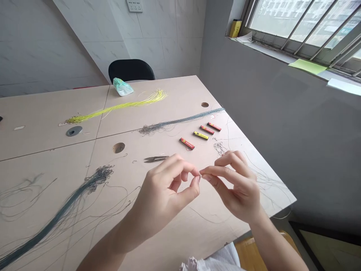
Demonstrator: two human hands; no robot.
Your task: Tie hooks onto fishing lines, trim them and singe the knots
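Above the near part of the table, my left hand (pixel 167 188) and my right hand (pixel 235 186) meet fingertip to fingertip. Each has thumb and forefinger pinched together around a tiny, thin thing, too small to make out. A fine line curves on the tabletop below them. Just beyond my left hand lies a pair of dark thread snips (pixel 155 159), partly covered by the fingers. Small loose hooks (pixel 220 148) lie in a pile behind my right hand. To the left stretches a dark blue-green bundle of fishing lines (pixel 66 211), with hooks clustered at its far end.
Several small battery-like cylinders (pixel 200 135), red or yellow with black, lie past my hands. Behind them are a grey-blue line bundle (pixel 186 119) and a yellow one (pixel 121 107). A plastic packet (pixel 122 87) sits near a black chair (pixel 131 70). The table has round holes (pixel 119 147).
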